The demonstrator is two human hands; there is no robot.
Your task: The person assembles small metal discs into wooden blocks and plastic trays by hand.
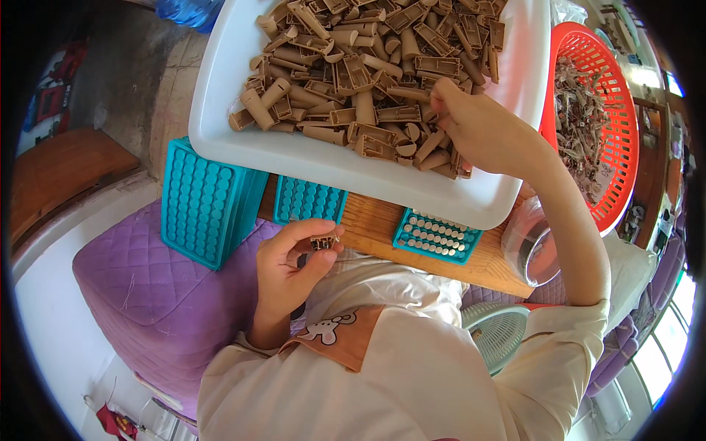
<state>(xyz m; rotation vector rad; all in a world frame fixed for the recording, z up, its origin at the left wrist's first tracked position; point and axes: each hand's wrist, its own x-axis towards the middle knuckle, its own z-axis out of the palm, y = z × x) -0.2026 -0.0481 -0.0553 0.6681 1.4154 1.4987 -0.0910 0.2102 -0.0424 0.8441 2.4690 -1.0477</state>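
Observation:
A white plastic tray [209,84] holds a heap of brown half-round plastic casings [364,110]. My right hand [489,132] is down at the heap's right side, its fingers curled among the casings; what they grip, if anything, is hidden. In front of my body, my left hand [287,268] pinches a small brown casing [323,240] between thumb and forefinger. Dark and metallic bits show along that casing, too small to make out.
Turquoise racks with round caps [198,202] stand by a purple quilted cushion [158,275]. Another turquoise rack [437,237] holds silvery round pieces on the wooden table [371,220]. To the right are a red basket [621,125] of small parts, a clear tub [531,242] and a pale green basket [496,334].

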